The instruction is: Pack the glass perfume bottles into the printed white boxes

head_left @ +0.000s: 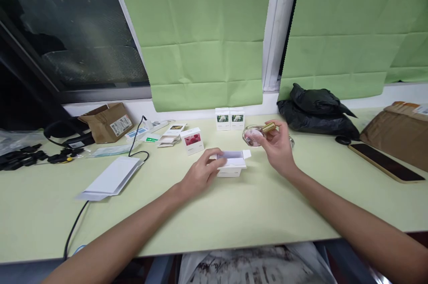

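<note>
My left hand (pixel 200 171) grips the left side of a small white box (pixel 230 171), whose top is open towards me with a flap out at the right. Up and to the right, my right hand (pixel 280 149) is closed on a rounded clear glass bottle (pixel 250 136) with a gold cap, which looks like a perfume bottle. The bottle is tilted and apart from the box. Part of another shiny round thing (pixel 292 142) shows behind the right hand; its kind is hidden. A white box with a red flower picture (pixel 193 141) stands just beyond my left hand.
Two white boxes with white flower pictures (pixel 230 119) stand at the back. Flattened cartons (pixel 171 136), a cable (pixel 137 137) and a white flat packet (pixel 112 176) lie left. A brown carton (pixel 109 122) is behind them. Right are a black bag (pixel 316 112) and a phone (pixel 384 162).
</note>
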A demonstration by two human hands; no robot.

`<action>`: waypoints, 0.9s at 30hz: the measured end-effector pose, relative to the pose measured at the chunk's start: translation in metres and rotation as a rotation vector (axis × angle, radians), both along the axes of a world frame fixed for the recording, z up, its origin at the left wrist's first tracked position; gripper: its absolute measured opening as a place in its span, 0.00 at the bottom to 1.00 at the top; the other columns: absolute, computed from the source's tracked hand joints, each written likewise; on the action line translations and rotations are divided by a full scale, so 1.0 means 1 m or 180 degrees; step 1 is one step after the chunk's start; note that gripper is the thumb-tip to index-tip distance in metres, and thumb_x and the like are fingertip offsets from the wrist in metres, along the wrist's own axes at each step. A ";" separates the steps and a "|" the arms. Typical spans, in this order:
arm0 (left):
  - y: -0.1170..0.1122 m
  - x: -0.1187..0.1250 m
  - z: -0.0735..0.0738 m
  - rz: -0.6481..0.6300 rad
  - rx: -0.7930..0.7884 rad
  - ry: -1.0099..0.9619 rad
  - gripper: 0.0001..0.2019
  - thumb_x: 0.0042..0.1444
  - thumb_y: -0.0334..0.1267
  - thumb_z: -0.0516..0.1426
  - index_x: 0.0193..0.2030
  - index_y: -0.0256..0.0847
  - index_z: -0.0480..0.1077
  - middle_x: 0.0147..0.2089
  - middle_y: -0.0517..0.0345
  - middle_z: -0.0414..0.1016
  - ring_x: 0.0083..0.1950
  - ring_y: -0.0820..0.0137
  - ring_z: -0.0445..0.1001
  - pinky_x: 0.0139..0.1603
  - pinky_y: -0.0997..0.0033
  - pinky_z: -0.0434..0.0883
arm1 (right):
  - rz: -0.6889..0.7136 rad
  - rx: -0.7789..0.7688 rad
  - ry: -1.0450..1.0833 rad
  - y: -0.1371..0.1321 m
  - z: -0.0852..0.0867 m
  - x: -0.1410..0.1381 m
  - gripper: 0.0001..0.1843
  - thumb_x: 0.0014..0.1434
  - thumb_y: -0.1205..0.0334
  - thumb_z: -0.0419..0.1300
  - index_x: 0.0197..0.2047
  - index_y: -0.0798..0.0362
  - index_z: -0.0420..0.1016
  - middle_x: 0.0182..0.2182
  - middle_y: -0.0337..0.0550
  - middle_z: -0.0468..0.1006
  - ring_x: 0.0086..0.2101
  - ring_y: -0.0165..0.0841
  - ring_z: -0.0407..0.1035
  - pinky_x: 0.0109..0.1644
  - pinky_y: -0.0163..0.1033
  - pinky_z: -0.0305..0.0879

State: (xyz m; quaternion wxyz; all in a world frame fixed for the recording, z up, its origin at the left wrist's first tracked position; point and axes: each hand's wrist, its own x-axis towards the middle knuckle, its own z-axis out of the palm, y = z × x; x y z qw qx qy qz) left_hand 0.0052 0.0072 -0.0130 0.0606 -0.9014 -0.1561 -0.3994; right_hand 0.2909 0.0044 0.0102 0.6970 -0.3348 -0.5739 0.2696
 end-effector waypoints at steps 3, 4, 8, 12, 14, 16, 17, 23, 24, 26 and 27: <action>-0.001 -0.001 -0.002 -0.0003 0.0207 0.0133 0.25 0.68 0.20 0.49 0.65 0.48 0.65 0.63 0.44 0.65 0.62 0.63 0.73 0.48 0.66 0.81 | 0.0121 0.0200 0.0160 -0.016 0.013 -0.008 0.26 0.62 0.50 0.73 0.54 0.41 0.63 0.44 0.40 0.79 0.46 0.39 0.80 0.50 0.45 0.80; -0.002 -0.002 -0.003 0.0025 0.0189 0.0168 0.24 0.68 0.21 0.50 0.64 0.49 0.66 0.63 0.46 0.66 0.62 0.63 0.73 0.49 0.66 0.81 | 0.0181 0.0206 0.0133 -0.022 0.015 -0.011 0.26 0.62 0.51 0.73 0.54 0.41 0.63 0.44 0.41 0.79 0.45 0.39 0.80 0.49 0.45 0.80; -0.012 0.001 -0.001 0.0402 -0.0898 0.0118 0.16 0.71 0.35 0.57 0.63 0.53 0.69 0.61 0.55 0.74 0.57 0.64 0.80 0.51 0.68 0.81 | 0.0523 0.0178 -0.0061 -0.038 0.013 -0.022 0.25 0.63 0.52 0.73 0.55 0.41 0.63 0.47 0.42 0.79 0.45 0.39 0.81 0.48 0.47 0.82; -0.019 0.005 0.001 0.0630 -0.1314 -0.0017 0.17 0.72 0.41 0.57 0.65 0.53 0.67 0.58 0.59 0.78 0.51 0.67 0.83 0.49 0.72 0.81 | 0.0660 0.0215 -0.0465 -0.042 0.001 -0.028 0.23 0.65 0.56 0.72 0.56 0.42 0.64 0.49 0.43 0.79 0.46 0.38 0.79 0.52 0.48 0.79; -0.018 0.004 -0.001 0.0558 -0.1258 0.0004 0.17 0.72 0.40 0.58 0.65 0.53 0.68 0.60 0.58 0.77 0.53 0.66 0.82 0.52 0.71 0.81 | 0.0557 0.0280 -0.0656 -0.042 -0.003 -0.028 0.22 0.66 0.57 0.71 0.56 0.42 0.65 0.49 0.43 0.79 0.45 0.38 0.79 0.53 0.48 0.77; -0.014 0.001 -0.006 0.0401 -0.0968 0.0075 0.17 0.71 0.36 0.58 0.64 0.53 0.70 0.63 0.56 0.73 0.58 0.65 0.79 0.57 0.67 0.79 | 0.0441 0.0344 -0.0800 -0.040 -0.003 -0.026 0.21 0.66 0.56 0.71 0.56 0.42 0.66 0.49 0.43 0.79 0.46 0.39 0.79 0.54 0.49 0.77; -0.012 -0.001 -0.007 0.0310 -0.0732 0.0113 0.18 0.71 0.33 0.58 0.64 0.53 0.70 0.65 0.54 0.70 0.60 0.64 0.77 0.59 0.65 0.78 | 0.0400 0.0378 -0.0871 -0.040 -0.002 -0.025 0.21 0.67 0.56 0.70 0.56 0.42 0.66 0.49 0.43 0.78 0.47 0.40 0.79 0.54 0.49 0.76; -0.007 -0.001 -0.008 0.0099 0.0143 0.0134 0.22 0.70 0.28 0.57 0.66 0.53 0.68 0.66 0.50 0.59 0.65 0.63 0.70 0.61 0.61 0.78 | 0.0208 0.0433 -0.1616 -0.044 0.001 -0.020 0.21 0.70 0.55 0.66 0.61 0.42 0.67 0.53 0.48 0.77 0.51 0.44 0.76 0.57 0.52 0.75; -0.008 0.000 -0.007 0.0110 0.0175 0.0115 0.22 0.70 0.28 0.57 0.67 0.53 0.68 0.66 0.50 0.59 0.65 0.63 0.69 0.60 0.62 0.78 | 0.0196 0.0452 -0.1713 -0.045 0.001 -0.019 0.21 0.70 0.55 0.66 0.62 0.42 0.67 0.54 0.48 0.77 0.52 0.45 0.75 0.58 0.53 0.75; -0.008 0.002 -0.005 0.0102 0.0240 0.0071 0.22 0.70 0.27 0.57 0.67 0.52 0.67 0.66 0.49 0.59 0.66 0.62 0.68 0.59 0.62 0.78 | 0.0221 0.0531 -0.1856 -0.046 0.001 -0.019 0.21 0.72 0.56 0.64 0.65 0.42 0.66 0.55 0.49 0.77 0.53 0.45 0.75 0.59 0.53 0.74; -0.007 0.003 -0.004 0.0079 0.0265 0.0048 0.22 0.69 0.26 0.56 0.66 0.51 0.67 0.66 0.48 0.59 0.66 0.62 0.68 0.59 0.62 0.79 | 0.0251 0.0576 -0.1933 -0.047 0.002 -0.019 0.21 0.73 0.57 0.62 0.66 0.41 0.65 0.56 0.49 0.78 0.54 0.45 0.75 0.59 0.52 0.74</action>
